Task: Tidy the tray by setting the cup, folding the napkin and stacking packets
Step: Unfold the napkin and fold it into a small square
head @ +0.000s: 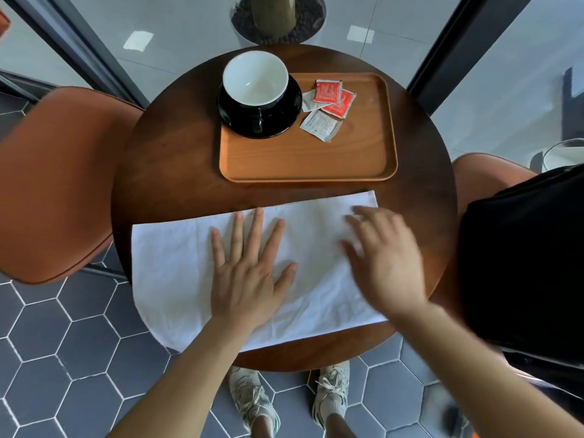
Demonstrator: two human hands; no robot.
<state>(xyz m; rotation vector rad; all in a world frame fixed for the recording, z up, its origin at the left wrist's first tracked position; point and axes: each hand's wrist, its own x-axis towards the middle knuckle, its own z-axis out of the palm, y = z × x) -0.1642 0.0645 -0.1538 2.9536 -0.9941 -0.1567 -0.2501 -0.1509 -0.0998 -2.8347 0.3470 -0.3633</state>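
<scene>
The napkin point(177, 273) lies spread on the table point(177, 159), nearer the person than the tray point(316, 159). Left hand point(249, 276) presses flat; right hand point(385, 260), fingers point(363, 213) splayed, grips nothing. An uneven smoothing stroke could skew the fold or slide the overhanging cloth off.

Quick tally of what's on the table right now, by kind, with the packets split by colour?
Cup: 1
Saucer: 1
Tray: 1
Napkin: 1
Red packets: 2
Whitish packets: 2, one mostly hidden under the red ones
Total: 8
</scene>
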